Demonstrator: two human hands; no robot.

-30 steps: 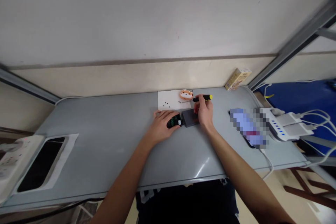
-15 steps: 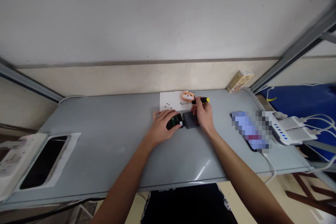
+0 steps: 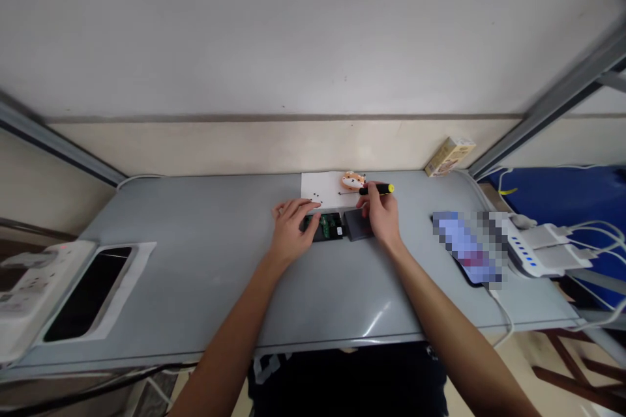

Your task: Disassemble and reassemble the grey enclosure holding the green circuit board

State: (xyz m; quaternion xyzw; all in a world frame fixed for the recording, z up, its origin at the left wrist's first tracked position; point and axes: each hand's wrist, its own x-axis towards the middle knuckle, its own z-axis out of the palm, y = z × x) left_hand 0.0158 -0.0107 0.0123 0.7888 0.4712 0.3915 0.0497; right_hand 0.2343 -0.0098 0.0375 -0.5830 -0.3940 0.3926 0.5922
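Observation:
A black device with a green circuit board [image 3: 328, 227] lies open on the grey desk. My left hand [image 3: 292, 227] rests at its left end, fingers spread apart, partly covering it. My right hand [image 3: 382, 214] is closed on a screwdriver [image 3: 386, 189] with a black and yellow handle, its thin shaft pointing left over a white sheet of paper [image 3: 313, 184]. Under the right hand's fingers sits a dark flat panel [image 3: 357, 227], beside the device. Several tiny dark screws [image 3: 317, 195] lie on the paper. An orange-and-white animal-faced object [image 3: 353, 180] stands at the paper's right side.
To the right are a phone with a blurred screen [image 3: 467, 247], a white power strip with cables [image 3: 531, 247], and a small yellowish box [image 3: 450, 156] by the wall. On the left, a dark-screened phone [image 3: 88, 293] lies near another white power strip [image 3: 42, 287]. Metal posts flank the desk.
My left hand has slid left and loosened from the device, uncovering more of the green board. The right hand holds the screwdriver much as before. The view has shifted slightly.

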